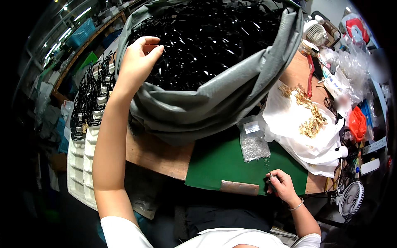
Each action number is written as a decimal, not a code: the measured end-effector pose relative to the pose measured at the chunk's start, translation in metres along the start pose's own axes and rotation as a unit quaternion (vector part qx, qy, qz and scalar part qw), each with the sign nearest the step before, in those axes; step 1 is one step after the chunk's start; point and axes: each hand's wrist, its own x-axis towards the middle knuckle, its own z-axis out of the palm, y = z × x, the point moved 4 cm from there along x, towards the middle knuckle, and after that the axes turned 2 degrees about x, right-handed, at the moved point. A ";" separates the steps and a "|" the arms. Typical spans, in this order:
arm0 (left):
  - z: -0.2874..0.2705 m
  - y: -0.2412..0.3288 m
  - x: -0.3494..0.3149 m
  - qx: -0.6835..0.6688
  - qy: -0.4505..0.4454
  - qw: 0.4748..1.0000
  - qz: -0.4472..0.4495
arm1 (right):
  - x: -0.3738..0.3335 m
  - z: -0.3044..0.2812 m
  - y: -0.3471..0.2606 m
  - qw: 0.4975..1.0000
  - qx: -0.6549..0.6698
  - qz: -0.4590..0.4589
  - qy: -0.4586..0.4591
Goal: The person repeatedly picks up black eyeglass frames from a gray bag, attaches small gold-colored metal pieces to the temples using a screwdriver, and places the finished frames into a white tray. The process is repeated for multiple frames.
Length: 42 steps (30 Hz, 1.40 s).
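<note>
My left hand [142,58] is raised over the left side of a large grey bag [231,89] with its top rolled back. Its thumb and forefinger are bent and apart, with nothing visible between them. A mass of shiny black strips [202,45] fills the bag. My right hand [282,185] is closed around a thin dark tool [271,175] near the front edge of a green mat [219,161]. The tool's exact kind is too small to make out. Just beyond its tip lies a clear plastic packet [253,142] of tiny see-through pieces, a few of them loose at its lower edge.
Gold-coloured metal parts [313,124] lie on white plastic sheeting [285,136] at the right. White compartment trays [82,161], partly draped with black strips [93,95], stand at the left. A small metal plate [240,187] lies on the mat's front edge. A white fan [351,198] stands at lower right.
</note>
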 end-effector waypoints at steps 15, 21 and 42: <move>0.028 0.019 0.068 -0.149 0.106 0.983 -0.032 | 0.002 -0.015 -0.003 0.994 -0.022 -0.079 -0.069; -0.068 0.046 -0.079 0.079 0.131 0.985 0.074 | -0.010 -0.045 -0.034 0.991 -0.053 -0.052 -0.110; 0.118 0.078 -0.256 -0.310 -0.095 0.937 -0.133 | 0.044 -0.137 -0.105 0.909 -0.335 -0.076 0.236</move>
